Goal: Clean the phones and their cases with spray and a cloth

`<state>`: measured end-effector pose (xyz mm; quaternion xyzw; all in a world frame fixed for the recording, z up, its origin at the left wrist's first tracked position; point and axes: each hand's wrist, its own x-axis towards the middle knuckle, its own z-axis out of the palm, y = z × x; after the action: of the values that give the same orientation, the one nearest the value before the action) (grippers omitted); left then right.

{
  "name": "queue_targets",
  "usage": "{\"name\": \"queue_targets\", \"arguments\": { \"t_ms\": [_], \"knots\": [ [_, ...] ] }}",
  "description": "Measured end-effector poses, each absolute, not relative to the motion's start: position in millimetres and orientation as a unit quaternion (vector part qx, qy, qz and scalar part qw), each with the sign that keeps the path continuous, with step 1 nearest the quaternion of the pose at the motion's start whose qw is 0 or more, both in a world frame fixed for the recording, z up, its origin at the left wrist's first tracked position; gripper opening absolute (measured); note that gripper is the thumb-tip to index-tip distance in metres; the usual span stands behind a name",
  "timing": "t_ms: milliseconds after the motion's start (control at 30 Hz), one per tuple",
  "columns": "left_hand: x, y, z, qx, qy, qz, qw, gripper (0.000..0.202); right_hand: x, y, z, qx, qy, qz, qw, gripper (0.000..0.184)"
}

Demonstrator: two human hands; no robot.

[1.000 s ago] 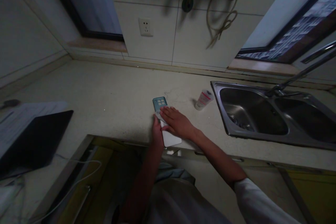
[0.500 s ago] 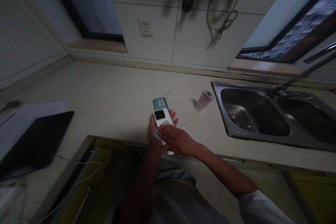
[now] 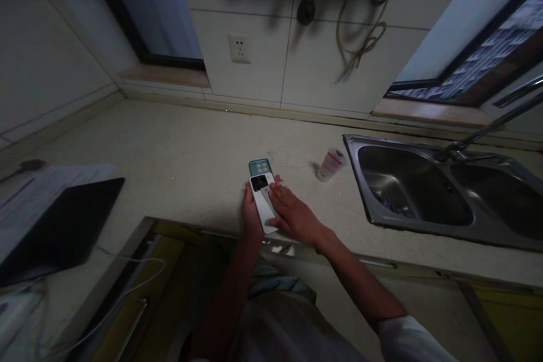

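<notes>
Dim kitchen counter (image 3: 169,136) here, with one double steel sink (image 3: 354,164) and one small tube (image 3: 330,165) nearby. Two phones: a teal phone (image 3: 259,167) lying flat, and a white phone (image 3: 263,206) with a black camera block, right up against it. The left hand (image 3: 251,218) cradles the white one from below, fingers curled round. The right hand (image 3: 294,216) lies open against its edge, partly hiding it.

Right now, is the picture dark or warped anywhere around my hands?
In the head view, the right hand and white phone are dim but readable; the wide lens bends the counter; the steel sink shows soft glare; below the counter is deep shadow.
</notes>
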<state>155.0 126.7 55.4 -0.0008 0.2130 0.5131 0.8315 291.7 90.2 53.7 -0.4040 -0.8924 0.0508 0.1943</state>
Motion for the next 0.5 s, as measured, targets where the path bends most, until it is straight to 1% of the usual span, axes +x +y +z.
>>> {"name": "queue_targets", "arguments": {
  "t_ms": [133, 267, 333, 500],
  "knots": [
    [148, 133, 53, 0.009, 0.212, 0.56, 0.801, 0.066, 280, 65, 54, -0.353, -0.913, 0.06, 0.196, 0.073],
    [142, 135, 49, -0.006, 0.218, 0.541, 0.812, 0.061, 278, 42, 49, -0.342, -0.913, 0.068, 0.211, 0.056],
    [141, 134, 48, -0.016, 0.221, 0.53, 0.818, 0.057, 283, 38, 45, -0.335, -0.909, 0.07, 0.237, 0.052],
    [147, 128, 50, -0.032, 0.232, 0.533, 0.813, 0.051, 294, 42, 37, -0.311, -0.891, 0.077, 0.322, 0.057]
  ]
}}
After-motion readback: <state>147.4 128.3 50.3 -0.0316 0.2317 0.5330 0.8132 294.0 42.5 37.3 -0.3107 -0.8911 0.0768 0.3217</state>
